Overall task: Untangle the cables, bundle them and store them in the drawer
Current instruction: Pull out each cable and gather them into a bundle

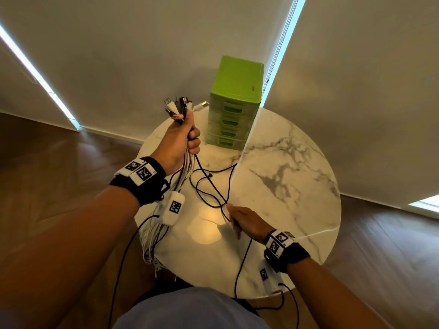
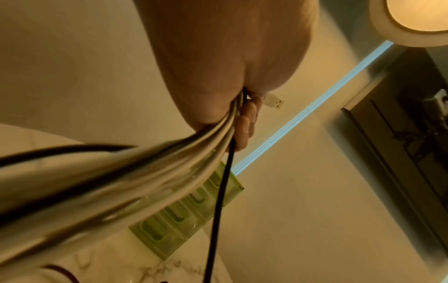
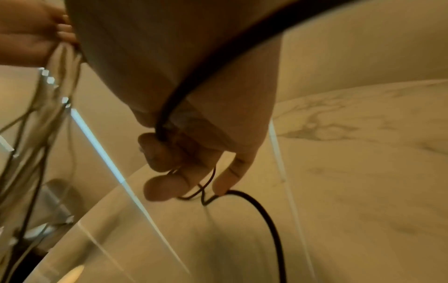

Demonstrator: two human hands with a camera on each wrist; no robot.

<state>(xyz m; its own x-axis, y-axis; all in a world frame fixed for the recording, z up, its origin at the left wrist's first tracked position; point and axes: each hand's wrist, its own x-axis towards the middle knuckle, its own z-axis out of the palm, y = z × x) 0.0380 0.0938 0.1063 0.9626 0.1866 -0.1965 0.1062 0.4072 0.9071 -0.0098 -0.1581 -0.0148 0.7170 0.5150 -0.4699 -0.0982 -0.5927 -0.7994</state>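
Round table (image 1: 297, 176): glossy white marble, grey veining, mirrors lamp glow. Drawer unit (image 1: 234, 91), far side: green plastic, translucent drawer fronts. Cables (image 1: 152, 236): smooth white and black sheathing; metal plug tips. Floor (image 1: 54, 162): dark wood, satin sheen.

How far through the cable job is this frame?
Mostly gathered: the left hand grips the cable bunch near its plugs. In hand: the right hand holds the black cable looping over the table. Left: tying, and storing in the green drawer unit, its drawers closed.
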